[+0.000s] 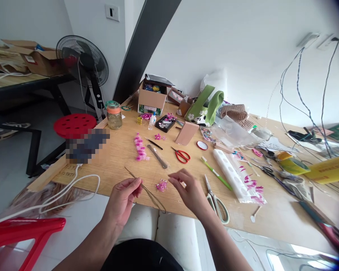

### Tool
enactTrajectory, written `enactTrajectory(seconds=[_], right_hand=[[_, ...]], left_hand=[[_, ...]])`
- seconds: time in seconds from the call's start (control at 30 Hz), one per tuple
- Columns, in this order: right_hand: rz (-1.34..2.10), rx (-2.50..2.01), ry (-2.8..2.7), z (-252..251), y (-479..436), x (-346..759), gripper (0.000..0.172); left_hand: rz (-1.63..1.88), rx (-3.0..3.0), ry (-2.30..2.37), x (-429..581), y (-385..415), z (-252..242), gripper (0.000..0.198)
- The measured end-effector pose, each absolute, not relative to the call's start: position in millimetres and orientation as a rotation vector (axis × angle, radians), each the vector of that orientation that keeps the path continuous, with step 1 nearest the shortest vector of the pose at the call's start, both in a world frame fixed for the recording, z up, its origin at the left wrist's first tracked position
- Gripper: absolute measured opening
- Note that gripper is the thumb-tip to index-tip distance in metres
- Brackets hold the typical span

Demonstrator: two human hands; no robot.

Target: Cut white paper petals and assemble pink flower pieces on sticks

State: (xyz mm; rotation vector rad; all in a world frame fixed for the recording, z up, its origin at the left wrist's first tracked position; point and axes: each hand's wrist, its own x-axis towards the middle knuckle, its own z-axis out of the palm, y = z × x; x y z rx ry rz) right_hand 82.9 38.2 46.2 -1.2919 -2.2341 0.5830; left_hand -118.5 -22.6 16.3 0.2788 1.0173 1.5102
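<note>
Between the thumb and fingers of my left hand [126, 195] are thin brownish-green strands [151, 195], with a loop hanging towards the table's front edge. My right hand [188, 188] hovers just right of a small pink cluster [161, 184], fingers curled into a pinch. Whatever those fingertips hold, if anything, is too small to make out. Beyond the hands lie a clear packet of thin strands [157, 156], red-handled scissors [181, 155] and a fuzzy pink-and-white strip [140, 146]. White-handled scissors [217, 201] rest beside my right wrist.
A green toothbrush [216, 173] and a white roll [228, 175] lie to the right. Further back stand a glue bottle [151, 121], a lidded jar [114, 116], a black tray [165, 123] and a cardboard box [151, 98]. A white cable [73, 180] crosses the left edge.
</note>
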Motion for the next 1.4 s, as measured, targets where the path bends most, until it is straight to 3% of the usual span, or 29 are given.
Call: enactTrajectory(seconds=[0.07,0.1,0.3,0.53,0.8,0.97,1.03,1.4], right_hand=[[0.146,-1.255,-2.572,40.1,65.6,70.6,0.022],[0.090,-1.226,-2.643,35.1,77.5,64.0,0.020],[-0.101,-1.061,-2.890,8.4,113.1,40.3,0.023],[-0.135,-1.062,-2.976,10.4,117.4,39.8,0.024],[0.114,-1.407,-2.699,55.4,79.9,56.3,0.020],[0.972,-1.460,-2.269,71.8,33.9,66.6,0.011],[1.151,-1.441,-2.118,72.8,20.8,67.6,0.010],[1.107,-1.420,-2.130,74.6,-0.6,73.9,0.016]], left_hand=[[1.511,0.267,1.025,-119.3,-23.4,16.8,0.019],[1.508,0.270,1.026,-119.4,-24.1,17.1,0.019],[1.460,0.322,1.040,-118.6,-29.0,16.4,0.022],[1.424,0.317,1.057,-116.8,-29.7,16.8,0.028],[1.438,0.347,1.034,-106.9,-30.3,18.5,0.025],[1.400,0.451,1.019,-95.8,-26.8,19.6,0.023],[1.386,0.516,1.016,-92.3,-26.0,19.3,0.023],[1.334,0.612,1.013,-84.3,-27.4,18.7,0.023]])
